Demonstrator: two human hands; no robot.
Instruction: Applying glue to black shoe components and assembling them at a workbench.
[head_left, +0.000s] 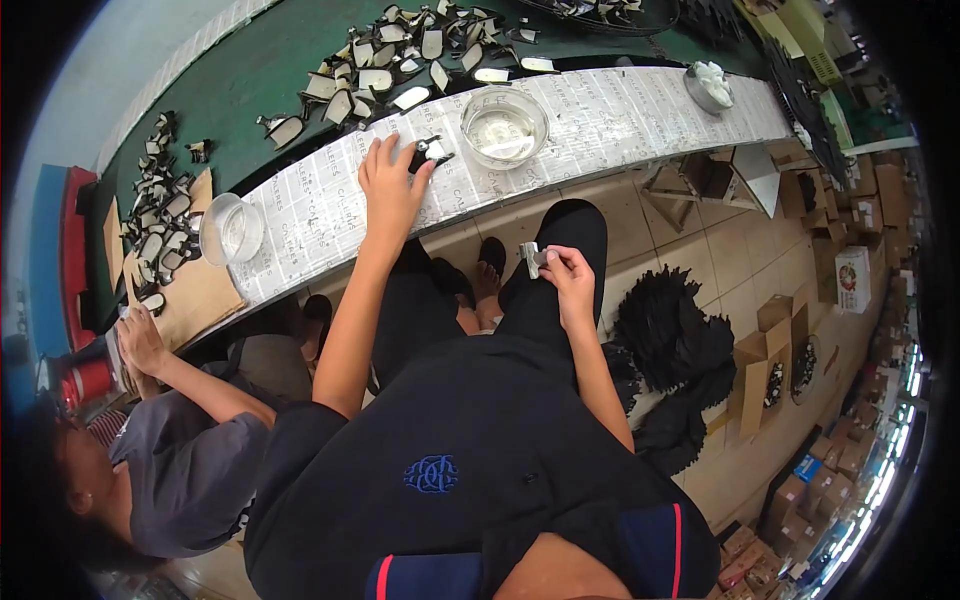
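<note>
At the left end of the bench (305,245), a co-worker in a grey shirt (200,485) has a hand (142,342) by the near edge, next to a brown cardboard sheet (205,300). A pile of small black-and-cream parts (165,235) runs from that sheet toward the far left corner. Just right of it, a clear plastic bowl (232,230) sits close to the near edge. A larger heap of similar parts (375,78) covers the green top toward the far edge, behind a strip of printed silvery paper along the near edge. On that strip the person's left hand (392,190) lies with fingers partly spread, thumb and forefinger at the left side of a black-and-white part (434,150); I cannot tell whether they pinch it. A round clear dish (505,128) stands just to the right of that part. Lower down, away from the near edge, the right hand (570,280) pinches a small silvery piece (531,261) above the right thigh. A heap of black material (665,345) lies on the floor (690,250). Near the bench's right end stands a metal bowl (709,97) of white material. An open cardboard box (752,385) sits farther right on the floor.
</note>
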